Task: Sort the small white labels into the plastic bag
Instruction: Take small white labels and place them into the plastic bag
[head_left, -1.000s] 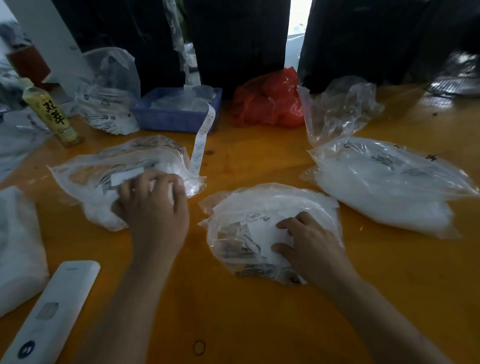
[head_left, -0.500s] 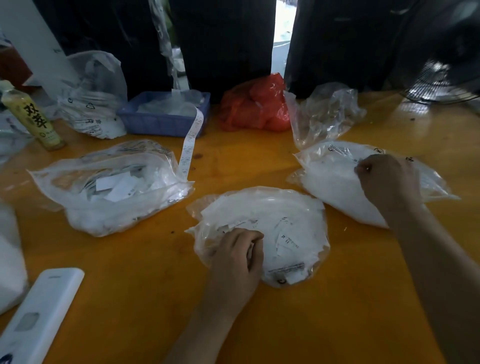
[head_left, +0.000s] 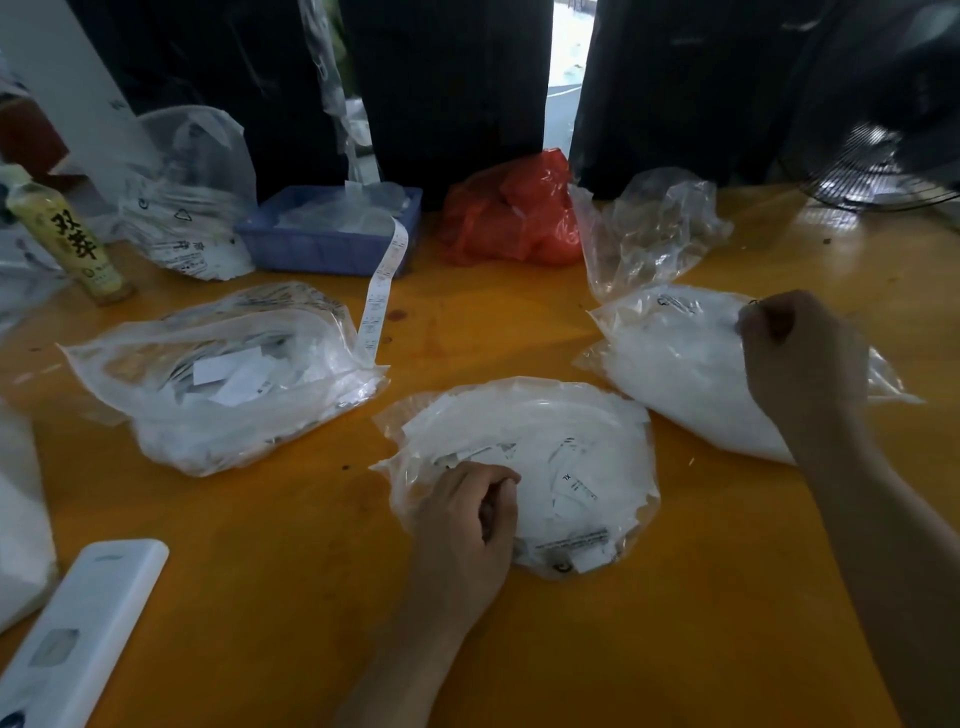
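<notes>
Orange counter (head_left: 519, 649) covered in clear bags of small white labels. Left hand (head_left: 462, 519) sits on the near edge of the middle bag (head_left: 571, 467), fingers curled and pinching at the plastic or a label there — can't tell which. Right hand (head_left: 800, 353) is over on the right bag (head_left: 675, 364), fingers bunched tight at its top edge, seemingly pinching the plastic. A third bag (head_left: 223, 374) lies to the left, well apart from both hands, with a label strip (head_left: 382, 296) hanging from the blue tray (head_left: 322, 244) down to it.
</notes>
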